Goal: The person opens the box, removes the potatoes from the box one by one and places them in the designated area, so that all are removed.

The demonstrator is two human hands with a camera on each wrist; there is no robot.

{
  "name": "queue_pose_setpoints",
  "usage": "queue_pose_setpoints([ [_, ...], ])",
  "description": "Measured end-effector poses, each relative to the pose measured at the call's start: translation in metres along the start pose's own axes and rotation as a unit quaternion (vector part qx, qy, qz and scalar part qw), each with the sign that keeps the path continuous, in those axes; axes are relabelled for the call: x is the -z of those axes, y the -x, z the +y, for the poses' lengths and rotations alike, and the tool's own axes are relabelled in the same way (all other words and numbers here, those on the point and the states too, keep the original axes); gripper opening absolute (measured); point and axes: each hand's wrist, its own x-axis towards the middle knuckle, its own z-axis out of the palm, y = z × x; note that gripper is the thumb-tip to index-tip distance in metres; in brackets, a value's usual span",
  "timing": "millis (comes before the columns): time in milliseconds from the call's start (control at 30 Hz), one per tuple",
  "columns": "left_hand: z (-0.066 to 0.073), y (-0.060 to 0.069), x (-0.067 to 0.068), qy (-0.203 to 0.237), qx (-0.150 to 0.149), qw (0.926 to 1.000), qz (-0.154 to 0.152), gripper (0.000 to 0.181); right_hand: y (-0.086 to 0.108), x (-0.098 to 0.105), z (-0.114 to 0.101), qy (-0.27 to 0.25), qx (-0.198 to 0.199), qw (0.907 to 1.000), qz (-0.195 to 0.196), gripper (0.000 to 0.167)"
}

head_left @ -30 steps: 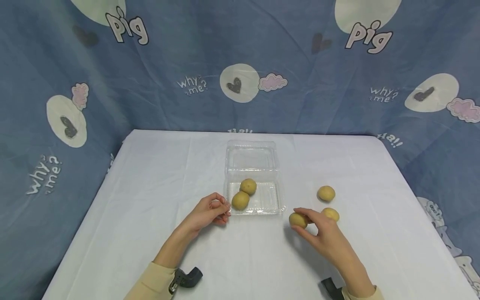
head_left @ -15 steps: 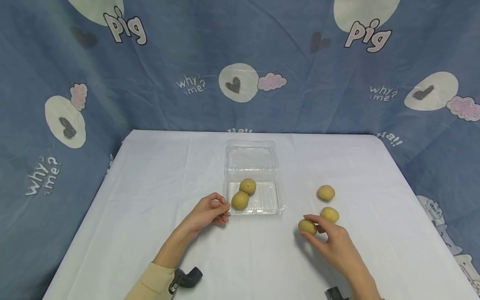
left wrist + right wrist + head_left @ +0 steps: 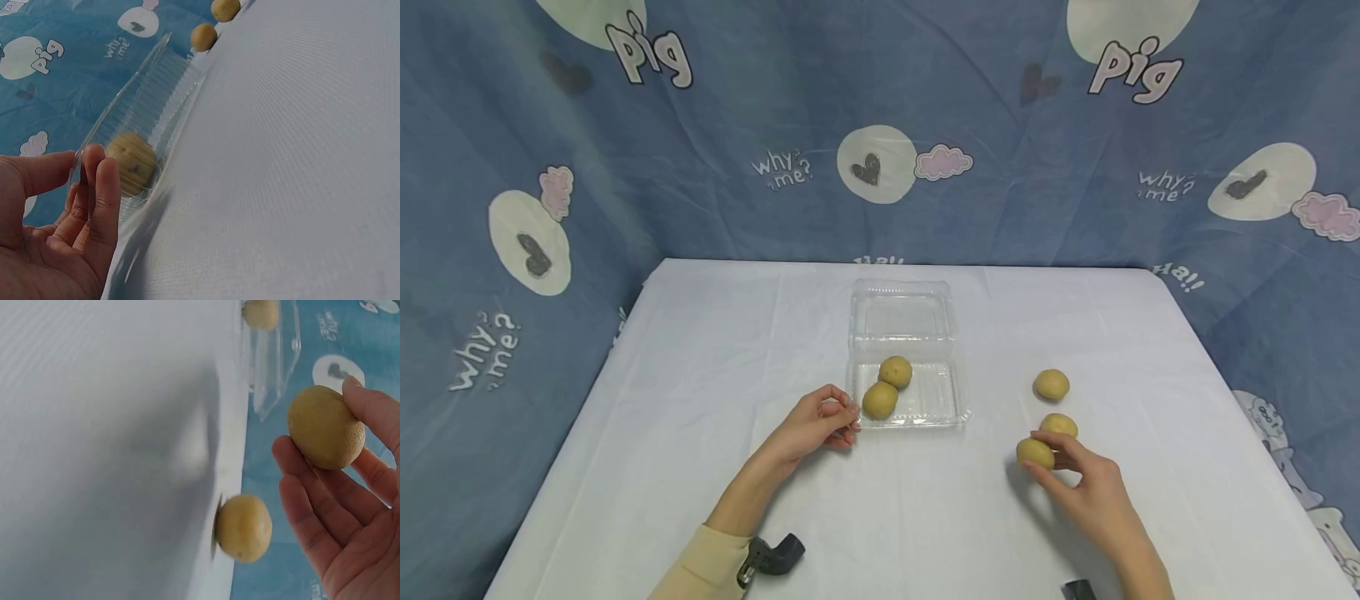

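Note:
In the head view, a clear plastic clamshell box (image 3: 936, 396) lies with its lid folded back at the middle of the table. Two potatoes (image 3: 880, 401) sit touching in its left side. My left hand (image 3: 816, 425) pinches the box's near left rim between thumb and fingers, which the left wrist view confirms on the clear wall (image 3: 140, 94). Off to the right, my right hand (image 3: 1093, 492) grips one potato (image 3: 325, 427) by thumb and fingertips, lifted off the cloth. Just behind it lies another potato (image 3: 1059, 425), partly covered by the fingers.
One more loose potato (image 3: 1052, 385) lies farther back on the right. A white cloth (image 3: 715, 350) covers the table. Blue printed fabric (image 3: 715, 208) hangs behind and at both sides. A black device (image 3: 775, 554) is strapped at the left wrist.
My right hand has moved to the right and slightly nearer, carrying the potato away from the box toward the loose ones. The left hand and the box have stayed in place.

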Motion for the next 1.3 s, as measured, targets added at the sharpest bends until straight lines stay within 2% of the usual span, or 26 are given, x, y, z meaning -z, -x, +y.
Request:
queue_pose_setpoints([
  [100, 0.001, 0.000, 0.000, -0.001, -0.003, 1.0000, -0.002, 0.024, 0.002, 0.005, 0.003, 0.004, -0.006, 0.9999, 0.010, 0.043],
  [300, 0.000, -0.001, 0.000, 0.000, 0.000, 1.0000, -0.002, 0.024, 0.006, 0.010, 0.009, -0.021, -0.022, 0.9993, 0.023, 0.041],
  [767, 0.000, -0.001, 0.001, 0.002, -0.002, 1.0000, -0.006, 0.024, 0.002, 0.023, 0.028, -0.047, -0.101, 0.9923, 0.054, 0.037],
  [1000, 0.000, -0.001, 0.001, 0.002, -0.005, 1.0000, -0.007, 0.023, -0.002, 0.030, 0.041, -0.039, -0.168, 0.9835, 0.055, 0.036],
  [1300, -0.002, -0.001, 0.000, 0.003, -0.003, 1.0000, -0.005, 0.021, -0.010, 0.034, 0.048, -0.055, -0.218, 0.9729, 0.055, 0.043],
])
